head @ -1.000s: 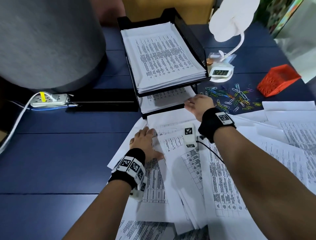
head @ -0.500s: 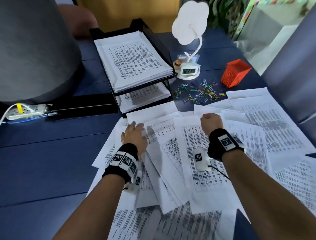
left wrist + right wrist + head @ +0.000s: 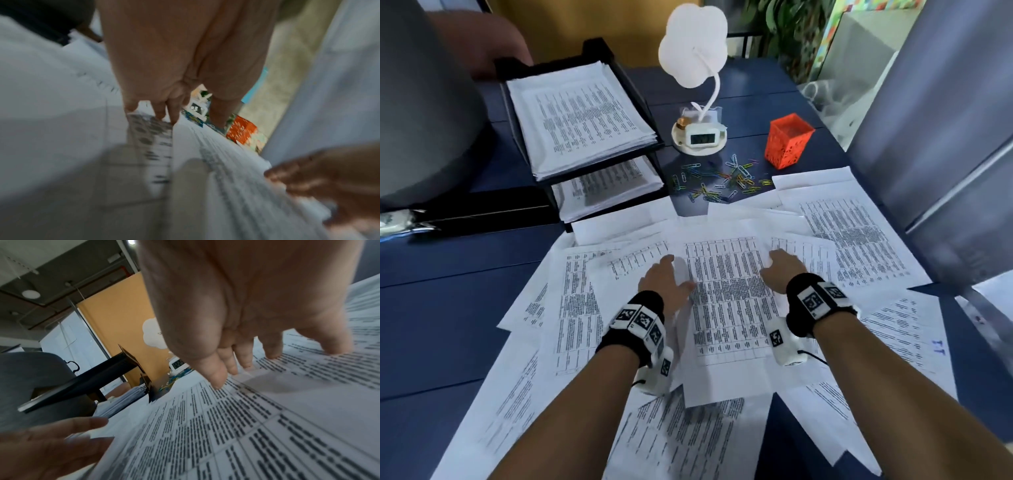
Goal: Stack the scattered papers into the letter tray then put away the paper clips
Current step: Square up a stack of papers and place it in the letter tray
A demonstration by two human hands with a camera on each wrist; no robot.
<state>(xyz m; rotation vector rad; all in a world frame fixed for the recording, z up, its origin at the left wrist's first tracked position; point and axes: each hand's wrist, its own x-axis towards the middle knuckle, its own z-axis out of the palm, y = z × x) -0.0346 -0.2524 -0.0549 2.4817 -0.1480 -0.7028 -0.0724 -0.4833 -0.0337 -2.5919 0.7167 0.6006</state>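
Printed papers (image 3: 726, 298) lie scattered and overlapping across the near half of the blue table. My left hand (image 3: 664, 277) rests on the left edge of the top centre sheet, fingers straight, as the left wrist view's fingers (image 3: 164, 112) show. My right hand (image 3: 780, 270) touches the same sheet's right side with spread fingertips (image 3: 218, 379). The black two-tier letter tray (image 3: 635, 92) stands at the back left, paper stacked on both levels. Coloured paper clips (image 3: 719, 180) lie loose beside it, next to an orange mesh cup (image 3: 787, 140).
A white cloud-shaped lamp with a small clock (image 3: 700, 137) stands behind the clips. A large grey rounded object (image 3: 424, 113) fills the back left. A grey panel (image 3: 945, 154) rises along the right edge. Bare blue table (image 3: 448, 308) lies to the left.
My right hand has drawn back from the tray's lower level to the centre sheet. My left hand has shifted right onto that sheet's left edge. The head view has swung.
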